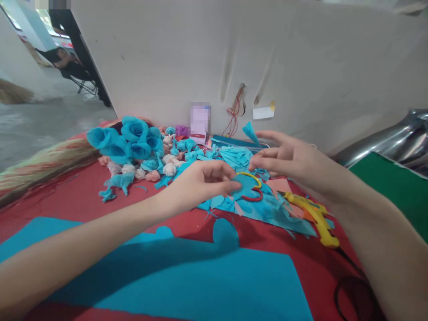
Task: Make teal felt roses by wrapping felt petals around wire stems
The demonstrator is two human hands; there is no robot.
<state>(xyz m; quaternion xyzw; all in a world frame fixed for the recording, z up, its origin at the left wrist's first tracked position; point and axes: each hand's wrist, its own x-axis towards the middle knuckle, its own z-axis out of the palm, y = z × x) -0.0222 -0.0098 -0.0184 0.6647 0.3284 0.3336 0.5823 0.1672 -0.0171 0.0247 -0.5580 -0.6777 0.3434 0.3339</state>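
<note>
My left hand (212, 180) reaches in from the left, its fingers curled and thumb tip at a rounded blue paper piece (241, 185). My right hand (284, 154) is raised to the right of it, with a small rolled blue paper piece (250, 133) at its fingertips. Between and below the hands lie scissors with yellow and red handles (257, 195), on a heap of blue scraps (264, 211). In the foreground a large blue paper sheet (187, 276) lies on the red cloth (197, 225), with a blue oval petal shape (225, 234) by its far edge.
Blue paper roses (133, 129) and small pink and white flowers (170, 169) are piled at the back left. A yellow glue gun (316, 214) with a black cord lies at right. Behind stand a phone (199, 120) and a pale wall (174, 58). A green board (394, 191) is at far right.
</note>
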